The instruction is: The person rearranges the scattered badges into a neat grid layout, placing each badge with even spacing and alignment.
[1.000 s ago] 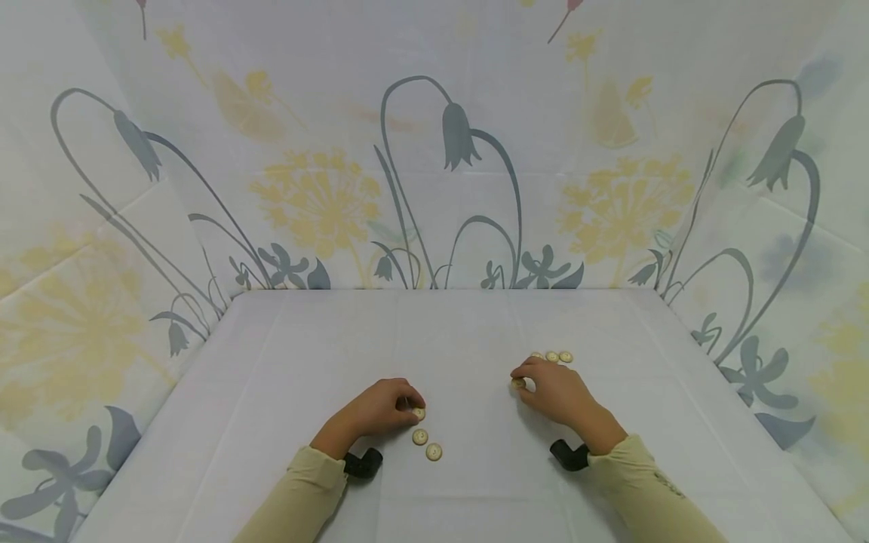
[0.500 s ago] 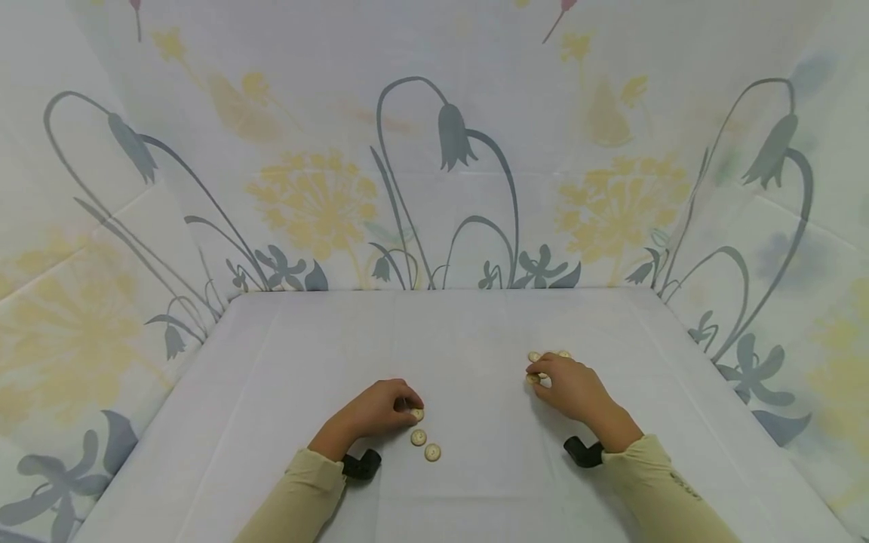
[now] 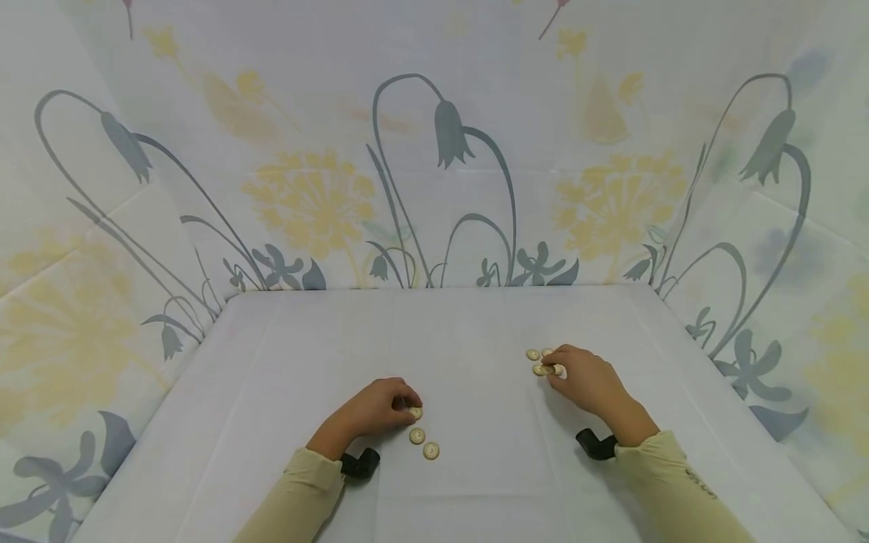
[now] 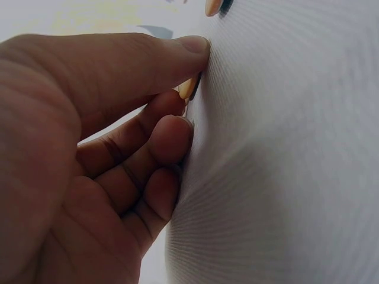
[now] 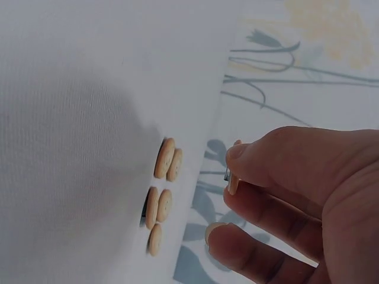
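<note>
My left hand [image 3: 376, 407] rests low over the white cloth, thumb and finger pinching the edge of a pale round button [image 3: 417, 413]. In the left wrist view that button [image 4: 189, 87] shows edge-on between them, close against the cloth. Two more buttons, one nearer [image 3: 417, 436] and another [image 3: 431, 451], lie just beside this hand. My right hand [image 3: 589, 381] pinches a button [image 5: 234, 171] between thumb and finger, above a group of buttons. In the right wrist view several buttons [image 5: 152, 207] lie in two close clusters on the cloth; my fingers partly hide the group in the head view.
A white cloth [image 3: 475, 467] covers the table. Flower-printed curtains [image 3: 326, 196] stand behind it and along both sides. A black wrist piece sits under each cuff, one left [image 3: 361, 464] and one right [image 3: 597, 444].
My right hand has moved right and slightly away from me with a button, uncovering the far-left button of the group. My left hand stays in place on its button.
</note>
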`<state>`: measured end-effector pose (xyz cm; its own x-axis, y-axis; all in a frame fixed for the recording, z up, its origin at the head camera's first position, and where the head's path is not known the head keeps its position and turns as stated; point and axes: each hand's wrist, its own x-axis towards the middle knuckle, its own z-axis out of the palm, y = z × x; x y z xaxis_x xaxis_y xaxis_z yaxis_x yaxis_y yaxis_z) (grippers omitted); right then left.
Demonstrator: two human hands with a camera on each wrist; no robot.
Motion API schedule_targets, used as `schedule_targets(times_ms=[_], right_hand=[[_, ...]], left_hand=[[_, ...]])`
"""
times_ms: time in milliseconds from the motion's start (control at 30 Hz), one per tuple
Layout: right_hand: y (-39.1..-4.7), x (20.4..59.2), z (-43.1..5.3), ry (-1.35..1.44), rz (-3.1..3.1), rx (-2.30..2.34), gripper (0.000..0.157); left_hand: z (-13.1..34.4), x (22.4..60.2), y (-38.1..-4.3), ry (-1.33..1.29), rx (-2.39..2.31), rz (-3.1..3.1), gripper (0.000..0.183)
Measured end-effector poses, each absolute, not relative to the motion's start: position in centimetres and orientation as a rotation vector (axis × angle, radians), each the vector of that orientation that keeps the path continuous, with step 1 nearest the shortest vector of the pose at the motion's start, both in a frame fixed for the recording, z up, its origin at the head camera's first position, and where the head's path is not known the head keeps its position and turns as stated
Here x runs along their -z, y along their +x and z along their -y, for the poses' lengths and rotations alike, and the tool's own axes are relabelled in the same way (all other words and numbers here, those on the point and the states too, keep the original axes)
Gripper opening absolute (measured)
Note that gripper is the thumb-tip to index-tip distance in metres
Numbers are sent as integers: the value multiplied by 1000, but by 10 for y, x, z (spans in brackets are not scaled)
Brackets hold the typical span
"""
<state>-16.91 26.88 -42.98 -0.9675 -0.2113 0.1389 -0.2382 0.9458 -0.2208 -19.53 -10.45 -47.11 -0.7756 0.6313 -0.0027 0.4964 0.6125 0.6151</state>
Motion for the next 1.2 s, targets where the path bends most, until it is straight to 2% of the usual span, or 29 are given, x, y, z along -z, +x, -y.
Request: schedule_targets(times_ms=[567, 1200], right_hand=[[-176, 433, -288, 254, 3005, -366, 29], [-180, 439, -300, 145, 3049, -407, 25]], left_hand=[[105, 470, -195, 895, -908, -2618, 17], [104, 469, -194, 908, -904, -2615, 17]])
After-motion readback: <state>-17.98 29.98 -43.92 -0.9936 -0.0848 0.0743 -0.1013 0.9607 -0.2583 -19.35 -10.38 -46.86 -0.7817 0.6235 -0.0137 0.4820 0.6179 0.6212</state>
